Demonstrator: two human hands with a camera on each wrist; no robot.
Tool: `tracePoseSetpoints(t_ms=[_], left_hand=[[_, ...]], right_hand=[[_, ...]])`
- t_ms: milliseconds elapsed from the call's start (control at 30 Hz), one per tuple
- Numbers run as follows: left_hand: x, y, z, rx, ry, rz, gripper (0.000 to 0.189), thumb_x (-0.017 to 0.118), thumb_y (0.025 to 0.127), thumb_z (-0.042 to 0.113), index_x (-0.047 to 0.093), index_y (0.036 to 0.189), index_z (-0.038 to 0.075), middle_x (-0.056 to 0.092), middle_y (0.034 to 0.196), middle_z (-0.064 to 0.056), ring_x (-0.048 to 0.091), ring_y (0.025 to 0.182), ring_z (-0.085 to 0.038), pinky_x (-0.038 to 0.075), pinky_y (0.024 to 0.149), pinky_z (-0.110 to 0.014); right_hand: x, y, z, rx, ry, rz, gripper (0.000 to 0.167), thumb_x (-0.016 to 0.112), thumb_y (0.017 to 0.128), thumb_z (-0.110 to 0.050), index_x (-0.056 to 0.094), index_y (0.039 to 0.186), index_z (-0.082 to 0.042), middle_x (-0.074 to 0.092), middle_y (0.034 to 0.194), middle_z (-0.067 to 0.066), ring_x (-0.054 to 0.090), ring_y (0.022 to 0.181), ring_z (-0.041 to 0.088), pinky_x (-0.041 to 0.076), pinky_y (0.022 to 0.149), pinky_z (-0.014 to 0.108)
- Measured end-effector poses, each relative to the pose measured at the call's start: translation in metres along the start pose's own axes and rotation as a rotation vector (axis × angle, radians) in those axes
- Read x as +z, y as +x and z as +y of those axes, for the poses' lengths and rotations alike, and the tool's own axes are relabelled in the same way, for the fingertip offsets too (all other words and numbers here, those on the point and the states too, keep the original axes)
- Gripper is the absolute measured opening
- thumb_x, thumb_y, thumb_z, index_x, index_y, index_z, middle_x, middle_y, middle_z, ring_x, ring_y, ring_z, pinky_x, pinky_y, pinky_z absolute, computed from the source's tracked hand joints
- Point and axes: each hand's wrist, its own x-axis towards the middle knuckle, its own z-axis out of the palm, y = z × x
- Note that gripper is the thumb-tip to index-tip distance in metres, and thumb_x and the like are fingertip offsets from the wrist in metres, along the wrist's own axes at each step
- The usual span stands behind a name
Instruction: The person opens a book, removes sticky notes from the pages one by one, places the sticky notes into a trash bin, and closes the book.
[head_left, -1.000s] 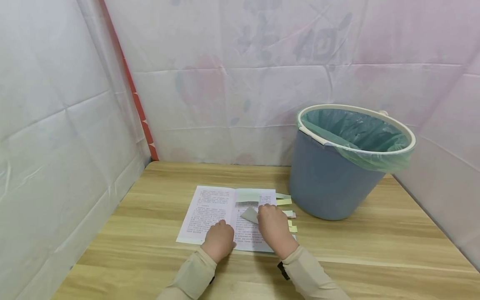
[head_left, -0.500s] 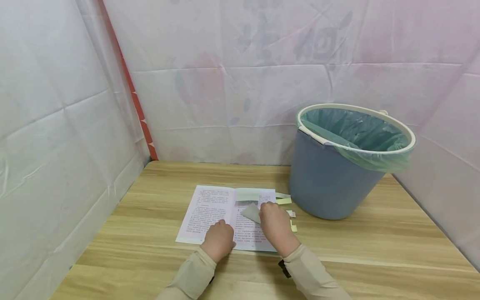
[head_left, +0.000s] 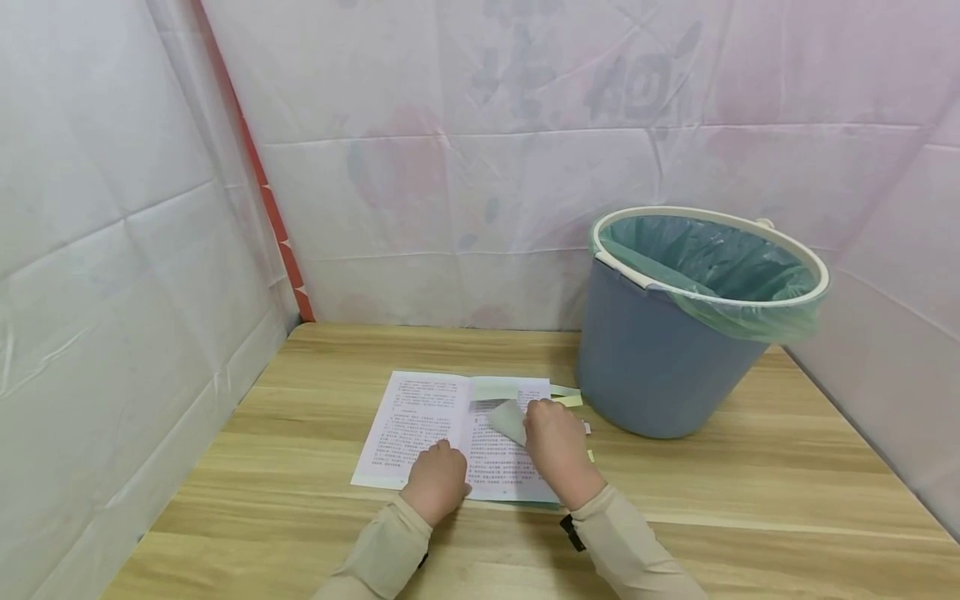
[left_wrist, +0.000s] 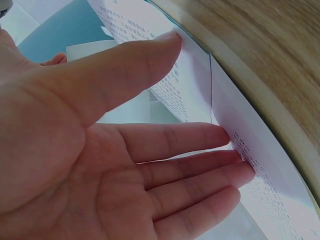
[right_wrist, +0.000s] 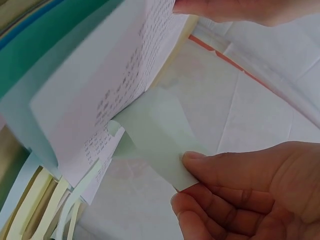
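A wood-grain table (head_left: 750, 517) carries a blue-grey bucket (head_left: 652, 354) with a green liner (head_left: 712, 258) at the far right. Just left of the bucket lies an open book (head_left: 420, 425). The left hand (head_left: 437, 482), fingers extended, touches its page near the spine. The right hand (head_left: 557, 450) pinches a pale green slip (right_wrist: 157, 132) over the right-hand page; whether the slip's far end is stuck down is hard to tell. Small tabs (head_left: 567, 401) poke out past the book's right edge.

The bare left hand (head_left: 437, 479) is being held with thumb (left_wrist: 135, 65) spread from extended fingers (left_wrist: 197, 188), while the bare right hand (head_left: 557, 450) is being held pinched.
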Motion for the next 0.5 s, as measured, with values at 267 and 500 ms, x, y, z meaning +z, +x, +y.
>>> tracePoseSetpoints(t_ms=[267,500], left_hand=[[-0.0001,0.0000,0.0000,-0.005,-0.020,-0.005,0.037,0.081,0.074,0.027,0.067,0.081,-0.007,0.056,0.076,-0.013,0.060,0.071,-0.026,0.053,0.066,-0.037],[-0.0003,0.0014,0.0013,-0.027,-0.034,-0.023,0.036,0.081,0.075,0.026,0.068,0.081,-0.006,0.057,0.076,-0.012,0.059,0.073,-0.025,0.051,0.070,-0.037]], right_hand=[[-0.0027,0.0023,0.0048,0.035,0.001,-0.002,0.015,0.073,0.081,0.000,0.063,0.069,0.001,0.059,0.063,0.012,0.061,0.056,0.027,0.046,0.043,0.036],[-0.0069,0.0029,0.0087,0.006,-0.001,0.047,0.017,0.074,0.078,0.003,0.062,0.066,0.001,0.058,0.060,0.011,0.060,0.053,0.026,0.045,0.043,0.035]])
